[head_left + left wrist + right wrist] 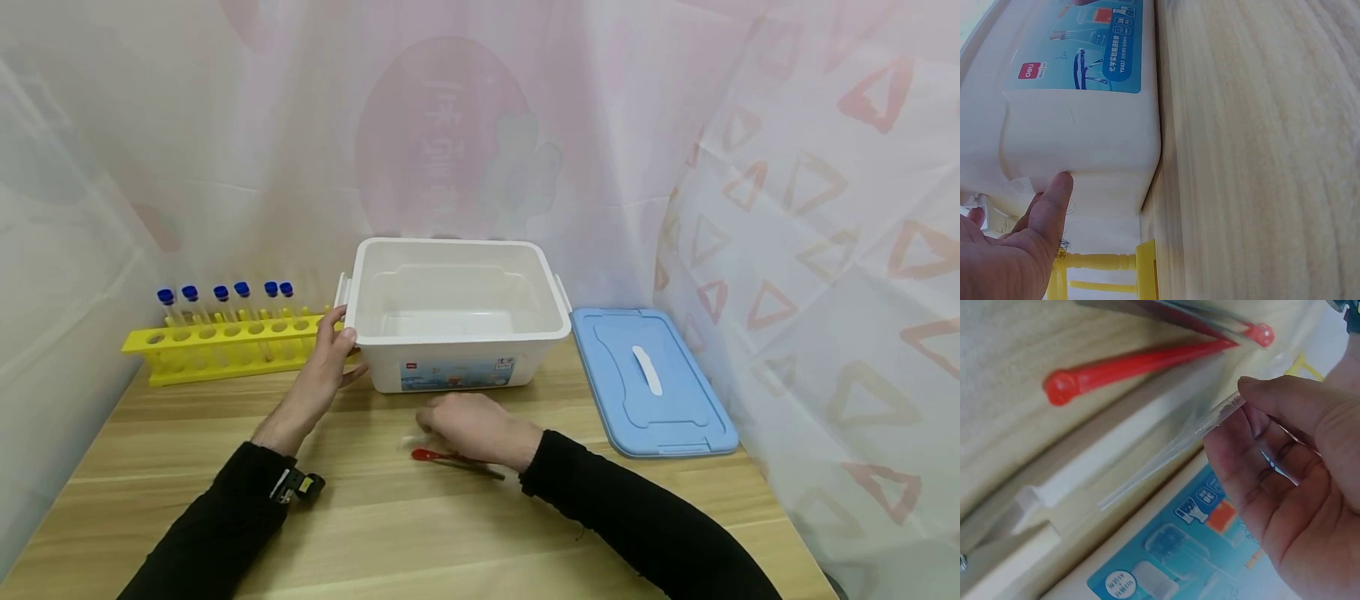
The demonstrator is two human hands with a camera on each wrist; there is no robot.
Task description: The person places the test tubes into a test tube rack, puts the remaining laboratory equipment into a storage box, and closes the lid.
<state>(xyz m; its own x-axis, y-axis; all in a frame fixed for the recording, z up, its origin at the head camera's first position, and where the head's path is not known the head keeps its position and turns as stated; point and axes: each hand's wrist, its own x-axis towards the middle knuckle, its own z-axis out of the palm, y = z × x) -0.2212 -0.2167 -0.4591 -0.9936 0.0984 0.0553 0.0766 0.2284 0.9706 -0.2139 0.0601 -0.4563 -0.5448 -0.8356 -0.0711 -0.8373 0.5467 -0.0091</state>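
A white plastic box [461, 340] with a blue label stands open at the top. My left hand [318, 367] rests against its left end, fingers touching the wall by the side handle. In the left wrist view, one straight finger [1054, 197] presses the box wall. My right hand [476, 425] is low in front of the box. Between thumb and fingers it pinches the edge of a clear plastic bag [1194, 434]. Red-ended tools [1141, 362] and a pale wooden clamp [1104, 444] lie by the bag; whether they are inside it I cannot tell.
On the left, a yellow rack [225, 346] holds several tubes with blue caps [221, 293]. A blue lid [652, 383] with a white handle lies right of the box. Patterned curtains [450, 125] surround the wooden table [360, 533].
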